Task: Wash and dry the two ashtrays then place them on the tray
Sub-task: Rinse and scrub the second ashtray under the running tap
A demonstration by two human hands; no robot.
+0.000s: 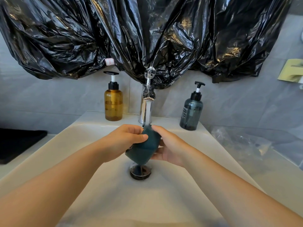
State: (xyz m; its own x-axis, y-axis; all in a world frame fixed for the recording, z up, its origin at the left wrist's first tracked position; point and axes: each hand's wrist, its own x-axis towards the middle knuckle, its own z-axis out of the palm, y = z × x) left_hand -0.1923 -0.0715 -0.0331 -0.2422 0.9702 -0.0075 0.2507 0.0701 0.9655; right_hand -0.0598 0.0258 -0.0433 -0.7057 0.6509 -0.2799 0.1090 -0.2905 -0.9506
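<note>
— Where is the dark teal, glossy ashtray [144,149] held?

— Tilted over the white ceramic sink [91,161], above the dark metal drain [140,172], under water running from the chrome faucet [146,102].

— How is it gripped?

— It is clasped from both sides: the left hand [122,142] is closed on its left edge, the right hand [168,147] curled round its right.

— What is set behind?

— An amber pump bottle [113,102] and a grey-blue pump bottle [191,113].

Your white sink [98,185] carries an amber bottle [113,104] and a dark bottle [191,112] either side of the tap [145,110].
</note>
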